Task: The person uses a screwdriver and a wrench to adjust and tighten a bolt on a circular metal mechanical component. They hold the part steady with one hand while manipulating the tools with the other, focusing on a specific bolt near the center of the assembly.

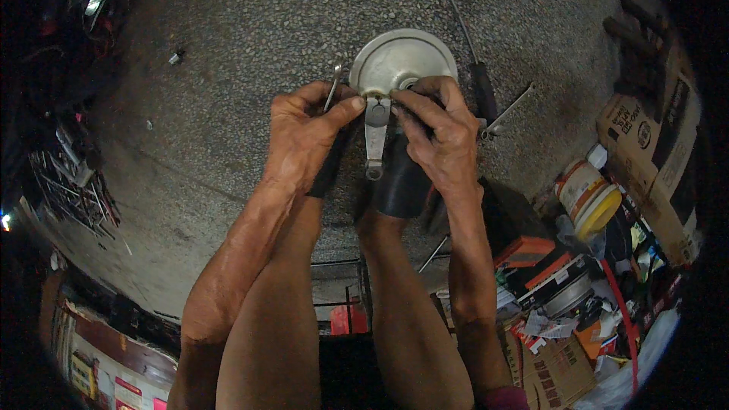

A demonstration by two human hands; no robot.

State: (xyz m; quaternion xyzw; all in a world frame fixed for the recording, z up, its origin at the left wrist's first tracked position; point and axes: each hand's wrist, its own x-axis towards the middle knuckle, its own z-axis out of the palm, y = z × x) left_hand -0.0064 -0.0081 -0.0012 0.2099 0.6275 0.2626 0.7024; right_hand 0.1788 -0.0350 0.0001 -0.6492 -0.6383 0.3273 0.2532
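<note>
A round, dull silver metal brake plate is held out in front of me above the speckled floor. From its near edge a short metal brake lever arm points back toward me, with a small hole at its end. My left hand is closed, with a small wrench standing up between its fingers and its thumb tip against the plate near the lever. My right hand has its fingers curled on the plate's near right edge, beside the lever's top. Its fingertips partly hide the plate's centre hole.
A long screwdriver with a black handle and a spanner lie right of the plate. Cardboard boxes, a bucket and mixed packaging crowd the right side. Many metal tools lie far left. A red object sits between my legs.
</note>
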